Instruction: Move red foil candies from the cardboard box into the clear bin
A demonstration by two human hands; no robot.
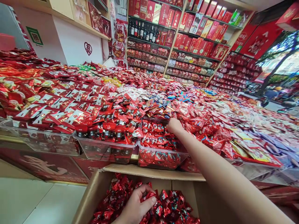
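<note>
My left hand [139,203] is down inside an open cardboard box [140,169], its fingers curled round red foil-wrapped candies [147,196]. More candies of that kind [171,203] lie loose under and beside it. My right arm stretches forward over the box, and my right hand [175,126] is at the back right of a clear plastic bin [161,154] of small red-wrapped candies [155,129]. That hand looks closed, knuckles up; its fingertips are hidden, so what it holds does not show.
A bin of red and black candy packets [107,147] stands left of the middle bin, and a bin of red and white packets [46,137] farther left. Yellow and purple packets [254,146] lie at right. Shelves with bottles [142,32] and red boxes rise behind.
</note>
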